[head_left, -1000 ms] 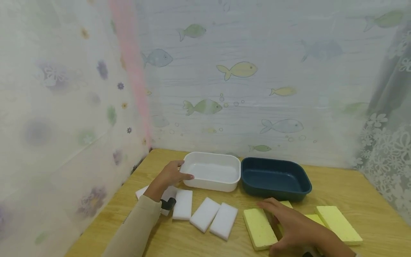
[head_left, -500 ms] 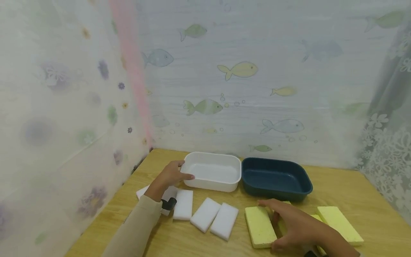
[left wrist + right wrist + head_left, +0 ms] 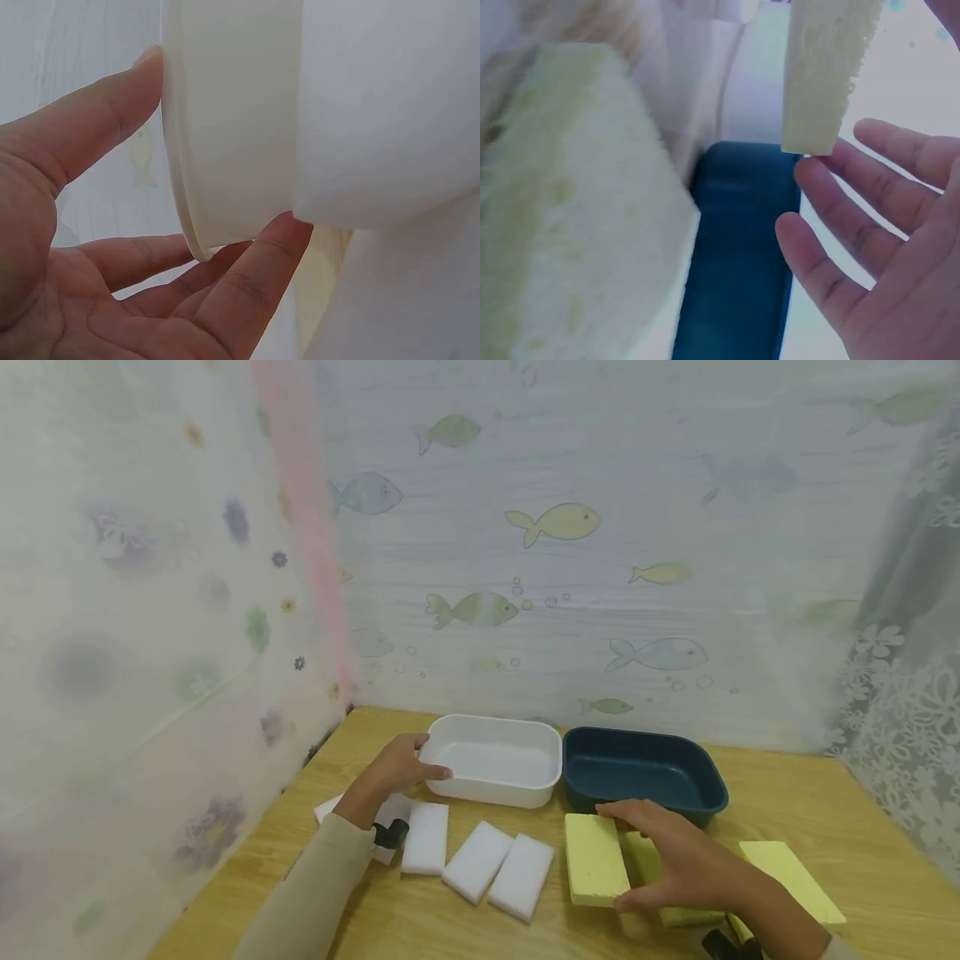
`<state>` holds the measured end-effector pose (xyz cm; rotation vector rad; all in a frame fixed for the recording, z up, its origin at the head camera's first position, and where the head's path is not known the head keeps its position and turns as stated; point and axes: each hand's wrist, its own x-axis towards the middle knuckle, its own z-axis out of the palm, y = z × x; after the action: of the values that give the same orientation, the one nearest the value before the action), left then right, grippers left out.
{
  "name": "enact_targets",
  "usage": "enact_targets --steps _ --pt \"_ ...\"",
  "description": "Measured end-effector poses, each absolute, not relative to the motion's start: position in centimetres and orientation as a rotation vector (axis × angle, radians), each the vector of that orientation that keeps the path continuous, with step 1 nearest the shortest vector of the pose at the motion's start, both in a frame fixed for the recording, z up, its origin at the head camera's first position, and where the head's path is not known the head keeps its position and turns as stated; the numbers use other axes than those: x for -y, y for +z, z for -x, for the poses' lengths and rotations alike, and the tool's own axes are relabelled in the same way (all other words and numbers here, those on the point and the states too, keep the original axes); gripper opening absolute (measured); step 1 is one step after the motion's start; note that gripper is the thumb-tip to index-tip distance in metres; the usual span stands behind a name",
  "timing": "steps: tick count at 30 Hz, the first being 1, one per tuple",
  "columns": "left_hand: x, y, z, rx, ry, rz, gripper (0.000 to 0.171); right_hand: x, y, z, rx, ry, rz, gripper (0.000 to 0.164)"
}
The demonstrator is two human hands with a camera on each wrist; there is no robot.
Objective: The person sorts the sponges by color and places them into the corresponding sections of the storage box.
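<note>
In the head view my left hand (image 3: 397,766) holds the left end of the white basin (image 3: 491,790), thumb against its front rim. The left wrist view shows the fingers (image 3: 251,289) curled under the basin's wall (image 3: 232,120). My right hand (image 3: 686,864) pinches a yellow sponge (image 3: 596,860) between thumb and fingers, raised in front of the navy basin (image 3: 645,768). That sponge (image 3: 825,82) hangs at the fingertips in the right wrist view, with the navy basin (image 3: 735,247) beyond. Under the right hand lies another yellow sponge (image 3: 648,860), partly hidden.
Several white sponges (image 3: 522,877) lie before the white basin, some partly behind the left forearm. A further yellow sponge (image 3: 795,881) rests to the right. Both basins stand side by side on the wooden table (image 3: 787,785), close to the fish-print curtain (image 3: 465,677).
My right hand has lifted the yellow sponge off the table and moved it slightly forward toward the navy basin. The left hand stays on the white basin.
</note>
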<state>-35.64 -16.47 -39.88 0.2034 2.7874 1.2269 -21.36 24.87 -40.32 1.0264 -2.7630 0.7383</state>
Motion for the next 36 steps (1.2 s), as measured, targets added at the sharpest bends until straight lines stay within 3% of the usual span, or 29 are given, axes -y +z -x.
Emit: enact_targets --steps 36 --pt "16.5 -39.8 35.2 -2.780 1.240 -0.215 0.096 -20.4 -36.5 28.6 2.735 0.651 -0.945 0.094"
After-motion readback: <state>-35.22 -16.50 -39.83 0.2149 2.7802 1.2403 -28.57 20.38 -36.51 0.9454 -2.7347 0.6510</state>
